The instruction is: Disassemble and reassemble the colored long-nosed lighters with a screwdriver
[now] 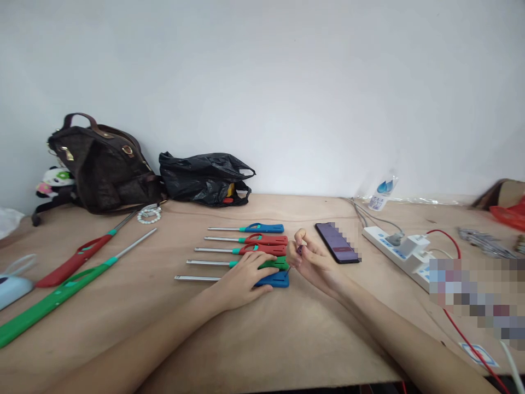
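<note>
Several long-nosed gas lighters lie side by side in a row, metal tubes pointing left: a blue one (270,228) at the back, two red ones (273,240), a green one (282,264) and the nearest blue lighter (281,280). My left hand (248,276) lies over the handles of the nearest two, thumb and fingers straddling the front blue lighter. Just right of the handle ends, my right hand (311,260) is closed in a pinch around a small dark-purple tool (299,249). A thin tip seems to show below the fingers, close to the blue handle; the tool's kind is unclear.
A phone (338,243) lies right of my right hand, beside a white power strip (394,254) with plugs and cables. Larger red (77,260) and green (57,298) lighters lie left. Behind stand a dark backpack (106,169), a black plastic bag (200,178) and a bracelet (149,215).
</note>
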A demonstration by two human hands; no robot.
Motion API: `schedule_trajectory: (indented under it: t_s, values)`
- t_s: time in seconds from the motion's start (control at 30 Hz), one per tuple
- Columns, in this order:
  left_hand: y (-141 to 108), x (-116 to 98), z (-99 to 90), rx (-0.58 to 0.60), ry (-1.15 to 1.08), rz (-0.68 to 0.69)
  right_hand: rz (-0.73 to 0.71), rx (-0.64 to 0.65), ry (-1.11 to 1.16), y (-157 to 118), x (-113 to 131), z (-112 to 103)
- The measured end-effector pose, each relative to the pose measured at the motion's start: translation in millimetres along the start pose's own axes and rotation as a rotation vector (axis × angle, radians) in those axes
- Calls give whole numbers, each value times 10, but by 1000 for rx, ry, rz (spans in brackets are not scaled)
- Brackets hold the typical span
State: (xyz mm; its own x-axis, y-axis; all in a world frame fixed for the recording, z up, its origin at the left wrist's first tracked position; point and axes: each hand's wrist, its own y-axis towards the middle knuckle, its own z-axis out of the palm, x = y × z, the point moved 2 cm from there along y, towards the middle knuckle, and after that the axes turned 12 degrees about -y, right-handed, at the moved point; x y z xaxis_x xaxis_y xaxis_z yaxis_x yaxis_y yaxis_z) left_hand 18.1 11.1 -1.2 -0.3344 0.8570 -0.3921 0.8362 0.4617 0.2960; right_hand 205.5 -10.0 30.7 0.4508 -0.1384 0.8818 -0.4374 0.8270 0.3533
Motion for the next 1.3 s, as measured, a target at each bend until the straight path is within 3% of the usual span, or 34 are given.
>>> schedule_trajectory:
  t_s: [1.3]
  values:
    - [-1, 1, -5, -9, -13, 15, 21, -32, -18, 8, -28, -32]
